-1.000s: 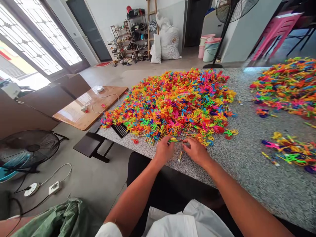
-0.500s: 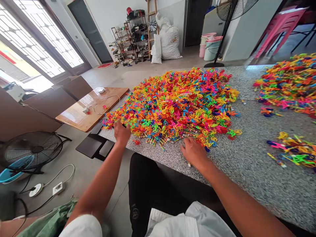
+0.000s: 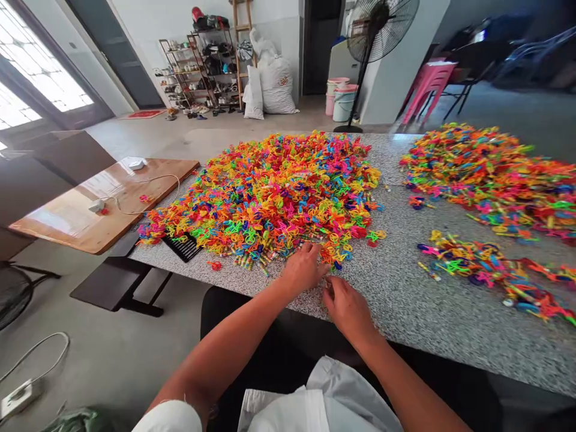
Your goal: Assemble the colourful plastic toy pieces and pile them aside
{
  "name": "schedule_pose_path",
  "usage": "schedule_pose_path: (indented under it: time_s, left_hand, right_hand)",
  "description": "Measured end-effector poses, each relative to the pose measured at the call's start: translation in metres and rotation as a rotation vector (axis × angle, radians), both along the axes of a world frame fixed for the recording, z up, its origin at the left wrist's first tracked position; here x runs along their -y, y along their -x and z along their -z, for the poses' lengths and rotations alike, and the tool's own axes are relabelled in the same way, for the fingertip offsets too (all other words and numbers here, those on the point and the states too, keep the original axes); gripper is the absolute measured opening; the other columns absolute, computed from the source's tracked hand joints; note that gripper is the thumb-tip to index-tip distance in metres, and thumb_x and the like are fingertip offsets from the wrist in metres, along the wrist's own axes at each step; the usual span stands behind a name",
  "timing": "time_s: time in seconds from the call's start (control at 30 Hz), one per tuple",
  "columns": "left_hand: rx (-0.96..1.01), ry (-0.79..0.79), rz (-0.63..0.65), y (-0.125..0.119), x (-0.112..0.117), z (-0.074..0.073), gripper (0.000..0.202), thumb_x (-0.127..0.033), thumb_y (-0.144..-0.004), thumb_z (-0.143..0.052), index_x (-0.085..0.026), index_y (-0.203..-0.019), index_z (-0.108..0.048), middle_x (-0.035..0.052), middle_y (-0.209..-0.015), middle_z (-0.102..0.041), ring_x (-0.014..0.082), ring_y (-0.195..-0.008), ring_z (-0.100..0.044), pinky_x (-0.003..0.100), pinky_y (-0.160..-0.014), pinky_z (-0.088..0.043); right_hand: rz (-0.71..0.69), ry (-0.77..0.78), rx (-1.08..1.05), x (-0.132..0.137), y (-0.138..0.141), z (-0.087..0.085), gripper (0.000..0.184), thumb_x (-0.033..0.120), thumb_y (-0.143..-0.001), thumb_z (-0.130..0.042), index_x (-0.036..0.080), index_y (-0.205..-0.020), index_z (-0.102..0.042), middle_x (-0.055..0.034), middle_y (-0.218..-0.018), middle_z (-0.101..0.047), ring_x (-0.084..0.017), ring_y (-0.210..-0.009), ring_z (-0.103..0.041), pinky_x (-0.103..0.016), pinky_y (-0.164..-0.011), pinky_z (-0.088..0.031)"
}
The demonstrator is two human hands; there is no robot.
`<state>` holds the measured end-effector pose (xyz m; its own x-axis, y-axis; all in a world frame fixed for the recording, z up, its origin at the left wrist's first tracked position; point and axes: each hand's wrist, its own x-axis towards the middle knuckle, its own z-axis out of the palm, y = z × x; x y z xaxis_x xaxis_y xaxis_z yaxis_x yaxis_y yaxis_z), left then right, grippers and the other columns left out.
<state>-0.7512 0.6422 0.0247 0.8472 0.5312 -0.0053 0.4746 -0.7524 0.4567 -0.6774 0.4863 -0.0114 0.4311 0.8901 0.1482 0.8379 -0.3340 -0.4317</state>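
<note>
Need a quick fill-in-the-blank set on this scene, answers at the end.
1. The hand nearer the big colourful pile is the ____ one.
2. The slotted tray at that pile's edge is ____.
3. The stools in the background are ____.

Missing words: left; black; pink.

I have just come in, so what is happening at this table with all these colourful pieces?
A person's left hand is at the near edge of a large heap of small plastic pieces on a speckled table. The right hand is close beside it; whether either one holds a piece is too small to tell. To the right lie another heap and a smaller cluster.
</note>
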Motion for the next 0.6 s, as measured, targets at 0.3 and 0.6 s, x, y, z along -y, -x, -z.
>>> schedule_pose_path:
  time_s: [0.3, 0.6]
  left_hand:
    - [0.109, 0.177, -0.075, -0.038, -0.016, 0.037, 0.044, -0.026, -0.09, -0.069, -0.02, -0.132, -0.06, 0.007, -0.11, -0.07, 0.0221, -0.103, -0.067, 0.033, -0.093, -0.052]
    - [-0.106, 0.109, -0.159, -0.016, -0.02, 0.017, 0.048, -0.025, -0.083, -0.073, -0.015, -0.128, -0.059, 0.018, -0.129, -0.063, 0.0301, -0.119, -0.064, 0.037, -0.099, -0.049]
  right_hand:
    - [0.252, -0.352, -0.158, 0.05, -0.021, 0.022, 0.017, 0.036, -0.101, -0.047, 0.023, -0.109, -0.054, -0.0112, -0.1, -0.072, -0.026, -0.085, -0.072, -0.04, -0.077, -0.057]
    - [0.289, -0.1, -0.127, 0.05, -0.031, 0.02, 0.014, 0.029, -0.096, -0.044, 0.022, -0.104, -0.054, -0.0095, -0.091, -0.072, -0.027, -0.079, -0.071, -0.035, -0.066, -0.049]
